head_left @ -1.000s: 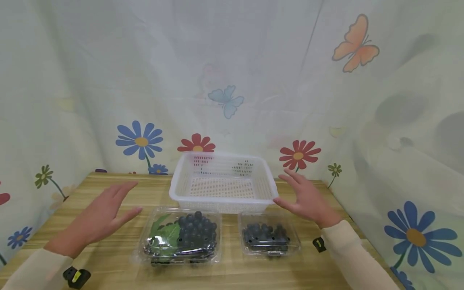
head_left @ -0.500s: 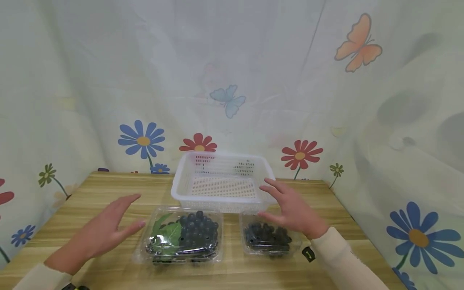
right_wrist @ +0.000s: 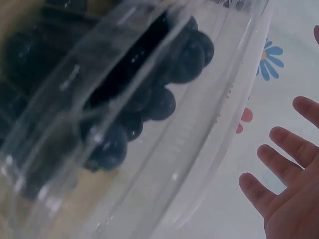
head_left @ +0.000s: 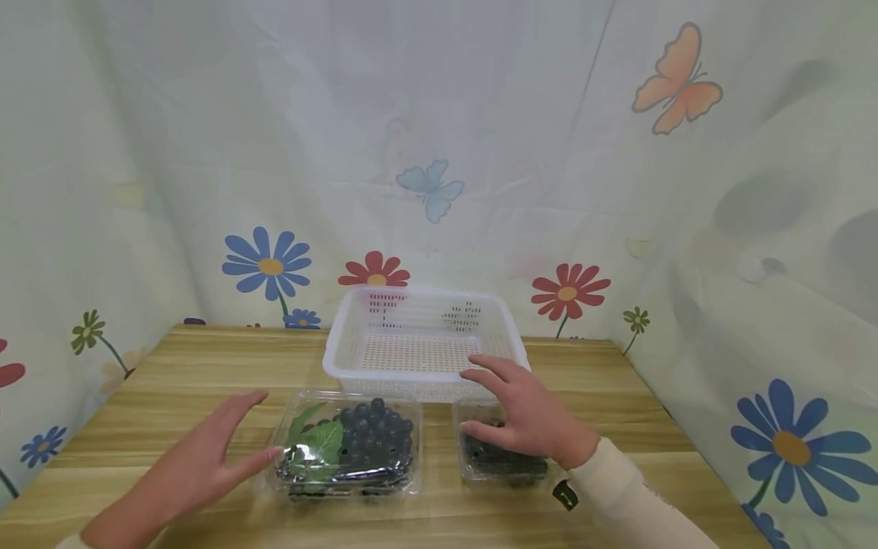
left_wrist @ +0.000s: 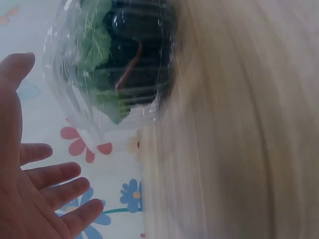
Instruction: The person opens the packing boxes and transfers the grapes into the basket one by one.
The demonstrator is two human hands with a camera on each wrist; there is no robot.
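A clear plastic clamshell box (head_left: 417,480) of dark grapes (head_left: 377,435) with a green leaf (head_left: 321,446) lies on the wooden table. My left hand (head_left: 195,465) hovers just left of it, fingers spread and thumb near its side. In the left wrist view the leaf and dark fruit show through the plastic, apart from the fingers. To the right is a smaller clear box (head_left: 504,480), also with dark grapes (right_wrist: 184,62). Over its upper part reaches my right hand (head_left: 531,415), fingers extended, covering some of it. No grip on the box is visible in the right wrist view.
Behind the two boxes stands a white perforated plastic basket (head_left: 398,377). The wooden table (head_left: 226,366) reaches back to a hanging curtain (head_left: 583,191) printed with flowers and butterflies, which encloses the sides too.
My right hand has moved left and down, from beside the basket to over the smaller box. The left hand has sunk slightly toward the larger box. Boxes and basket stay put.
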